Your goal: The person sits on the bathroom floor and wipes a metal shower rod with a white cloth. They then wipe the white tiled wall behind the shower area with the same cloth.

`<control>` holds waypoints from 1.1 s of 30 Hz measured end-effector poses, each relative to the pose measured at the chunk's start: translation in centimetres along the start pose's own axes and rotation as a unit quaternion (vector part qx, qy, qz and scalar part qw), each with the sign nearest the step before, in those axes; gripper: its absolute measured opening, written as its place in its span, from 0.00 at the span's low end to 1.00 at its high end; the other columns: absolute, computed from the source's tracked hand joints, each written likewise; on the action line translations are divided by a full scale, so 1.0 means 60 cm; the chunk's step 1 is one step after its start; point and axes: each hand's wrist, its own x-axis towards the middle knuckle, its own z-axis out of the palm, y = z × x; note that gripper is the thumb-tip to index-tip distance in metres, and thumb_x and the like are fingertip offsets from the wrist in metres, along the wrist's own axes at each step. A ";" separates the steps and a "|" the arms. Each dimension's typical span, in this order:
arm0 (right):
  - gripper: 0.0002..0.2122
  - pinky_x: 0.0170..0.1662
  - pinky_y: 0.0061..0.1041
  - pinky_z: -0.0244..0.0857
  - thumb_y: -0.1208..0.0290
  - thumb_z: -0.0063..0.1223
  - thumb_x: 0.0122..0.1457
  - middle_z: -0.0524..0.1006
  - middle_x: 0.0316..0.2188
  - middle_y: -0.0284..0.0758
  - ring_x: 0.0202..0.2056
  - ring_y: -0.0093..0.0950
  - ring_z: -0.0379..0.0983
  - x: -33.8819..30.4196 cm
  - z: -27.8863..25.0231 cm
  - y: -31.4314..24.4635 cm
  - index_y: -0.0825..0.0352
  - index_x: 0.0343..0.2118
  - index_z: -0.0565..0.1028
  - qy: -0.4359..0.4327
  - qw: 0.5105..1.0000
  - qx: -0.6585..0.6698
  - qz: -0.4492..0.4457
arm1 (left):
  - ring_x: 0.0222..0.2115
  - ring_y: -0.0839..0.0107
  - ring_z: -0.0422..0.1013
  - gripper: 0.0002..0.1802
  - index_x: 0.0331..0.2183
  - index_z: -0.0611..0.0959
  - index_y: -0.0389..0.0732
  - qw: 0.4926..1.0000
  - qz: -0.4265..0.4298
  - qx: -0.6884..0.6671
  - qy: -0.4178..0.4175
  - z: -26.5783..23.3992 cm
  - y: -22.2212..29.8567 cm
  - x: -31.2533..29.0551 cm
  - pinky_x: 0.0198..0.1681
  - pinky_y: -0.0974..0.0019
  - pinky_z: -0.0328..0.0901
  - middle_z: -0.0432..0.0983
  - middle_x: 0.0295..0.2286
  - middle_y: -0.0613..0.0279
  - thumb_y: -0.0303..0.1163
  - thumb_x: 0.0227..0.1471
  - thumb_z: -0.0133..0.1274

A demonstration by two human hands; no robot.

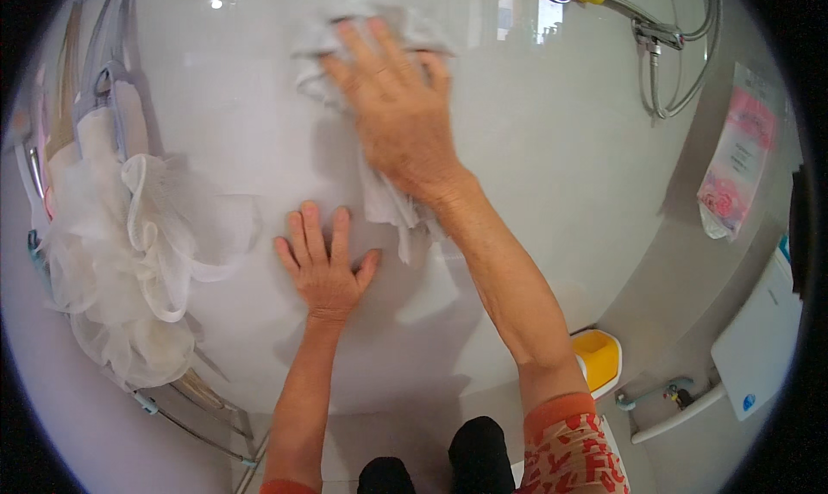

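A pale grey cloth (385,205) is pressed against the glossy light wall (535,175) under my right hand (401,115). The fingers are spread over the cloth, and its loose end hangs down below the palm. Some blur runs along the cloth's upper edge. Lower and to the left, my left hand (323,265) lies flat on the same wall, fingers apart and holding nothing.
White mesh bath puffs (129,253) hang at the left. A chrome shower mixer (660,33) with its hose is at the upper right, beside a pink packet (737,153). Lower right are a yellow-and-white container (599,358), a white cistern (759,339) and a pipe (677,421).
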 end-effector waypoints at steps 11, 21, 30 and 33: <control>0.20 0.53 0.32 0.52 0.84 0.45 0.47 0.66 0.54 0.32 0.57 0.30 0.59 -0.035 -0.099 0.159 0.61 0.44 0.73 -0.046 0.999 0.002 -0.007 | 0.60 0.48 0.45 0.35 0.55 0.64 0.42 1.000 0.015 0.007 0.022 0.007 -0.002 -0.004 0.59 0.42 0.36 0.49 0.58 0.45 0.56 0.54 0.38; 0.27 0.59 0.37 0.49 0.88 0.35 0.44 0.65 0.54 0.45 0.58 0.43 0.57 -0.079 -0.173 0.309 0.66 0.51 0.68 0.015 0.999 -0.016 0.047 | 0.60 0.48 0.45 0.36 0.57 0.62 0.42 1.000 0.020 0.015 0.017 -0.001 -0.006 -0.001 0.58 0.40 0.39 0.48 0.59 0.45 0.55 0.53 0.40; 0.26 0.60 0.39 0.47 0.85 0.35 0.46 0.62 0.54 0.50 0.58 0.46 0.54 -0.267 -0.247 0.362 0.70 0.53 0.65 0.035 0.963 -0.084 0.253 | 0.60 0.46 0.44 0.36 0.58 0.59 0.44 0.999 0.021 0.027 0.021 -0.001 -0.003 0.001 0.58 0.40 0.39 0.46 0.59 0.46 0.55 0.54 0.38; 0.26 0.61 0.38 0.44 0.84 0.35 0.47 0.63 0.54 0.50 0.59 0.46 0.52 -0.359 -0.249 0.352 0.70 0.53 0.64 0.080 0.921 -0.104 0.367 | 0.60 0.46 0.44 0.36 0.59 0.58 0.44 0.999 0.022 0.030 0.022 0.000 -0.002 0.000 0.58 0.40 0.39 0.46 0.59 0.46 0.54 0.54 0.38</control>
